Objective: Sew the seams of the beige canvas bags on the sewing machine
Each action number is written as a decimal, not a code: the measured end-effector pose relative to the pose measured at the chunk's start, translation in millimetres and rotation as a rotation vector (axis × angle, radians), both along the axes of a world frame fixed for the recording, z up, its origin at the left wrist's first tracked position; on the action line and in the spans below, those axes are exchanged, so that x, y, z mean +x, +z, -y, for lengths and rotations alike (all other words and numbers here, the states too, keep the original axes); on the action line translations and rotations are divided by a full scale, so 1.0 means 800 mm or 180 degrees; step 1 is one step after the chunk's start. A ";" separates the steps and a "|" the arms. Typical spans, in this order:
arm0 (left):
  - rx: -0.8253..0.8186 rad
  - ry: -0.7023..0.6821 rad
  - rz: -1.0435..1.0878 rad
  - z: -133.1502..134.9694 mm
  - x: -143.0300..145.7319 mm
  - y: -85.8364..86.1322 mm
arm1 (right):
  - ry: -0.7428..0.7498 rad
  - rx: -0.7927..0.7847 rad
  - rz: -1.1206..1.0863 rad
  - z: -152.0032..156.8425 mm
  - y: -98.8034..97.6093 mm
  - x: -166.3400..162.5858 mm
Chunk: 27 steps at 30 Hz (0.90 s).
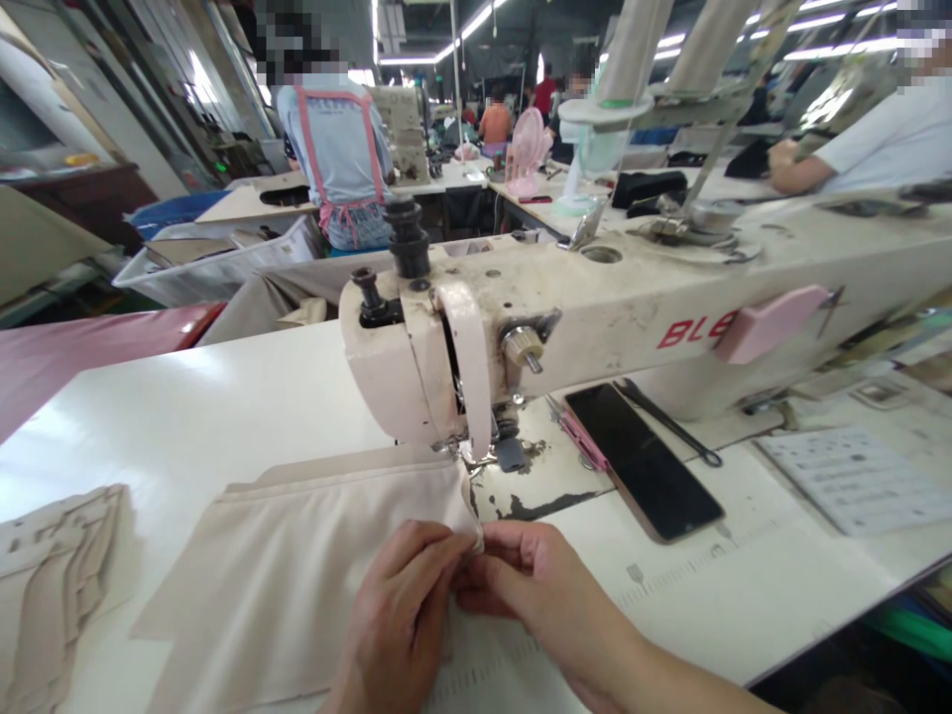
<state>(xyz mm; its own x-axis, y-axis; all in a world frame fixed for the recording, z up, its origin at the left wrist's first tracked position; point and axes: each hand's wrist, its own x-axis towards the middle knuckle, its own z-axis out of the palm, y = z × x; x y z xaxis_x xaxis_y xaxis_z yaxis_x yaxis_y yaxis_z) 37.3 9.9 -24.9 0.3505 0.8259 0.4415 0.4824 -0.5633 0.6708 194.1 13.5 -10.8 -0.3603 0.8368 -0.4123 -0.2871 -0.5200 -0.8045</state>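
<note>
A beige fabric piece (297,565) lies on the white sewing table, its upper right corner under the needle area of the sewing machine (453,367). My left hand (406,605) rests on the cloth, fingers pinching its right edge. Right beside it, my right hand (532,585) grips the same edge between thumb and fingers. Both hands meet just in front of the presser foot, and the fingertips partly hide the edge they hold. A seam line runs along the top of the fabric.
Stacked beige pieces (52,585) lie at the left. Right of the needle are a phone (646,461), pink-handled snips (584,439), a dark wrench-like tool (673,421) and a printed sheet (855,481). A bin (223,266) stands behind the table; other people work farther back.
</note>
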 end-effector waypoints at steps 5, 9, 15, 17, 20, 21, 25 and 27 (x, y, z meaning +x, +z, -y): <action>0.0135 0.0021 -0.0133 0.003 -0.004 -0.003 | -0.0024 0.0070 0.0020 0.000 0.001 -0.002; 0.0679 -0.0181 -0.0370 0.002 -0.008 -0.006 | -0.0046 0.0043 0.0075 0.003 -0.002 -0.007; 0.0821 -0.0308 -0.0339 0.001 -0.006 -0.003 | -0.0118 0.0136 0.0172 0.009 -0.011 -0.005; 0.0756 -0.0323 -0.0239 0.001 -0.005 -0.004 | -0.0133 0.0138 0.0156 0.008 -0.011 -0.004; 0.0604 -0.0260 -0.0076 0.001 -0.004 -0.004 | -0.0148 0.0142 0.0079 0.005 -0.008 -0.005; 0.0559 -0.0231 -0.0048 0.001 -0.004 -0.003 | -0.0148 0.0140 0.0053 0.004 -0.007 -0.006; 0.0790 -0.0300 -0.0241 -0.001 -0.006 0.000 | -0.0148 0.0156 0.0069 0.004 -0.004 -0.009; 0.0996 -0.0352 -0.0440 -0.001 -0.007 0.002 | -0.0165 0.0182 0.0127 0.005 -0.005 -0.009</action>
<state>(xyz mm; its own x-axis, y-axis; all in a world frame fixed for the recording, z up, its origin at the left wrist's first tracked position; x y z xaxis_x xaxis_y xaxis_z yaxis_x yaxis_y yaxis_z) 31.7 10.9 -23.6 0.5043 0.6119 0.6093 0.4813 -0.7850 0.3901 186.9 9.3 -14.4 -0.3001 0.8765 -0.3764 -0.2796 -0.4581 -0.8438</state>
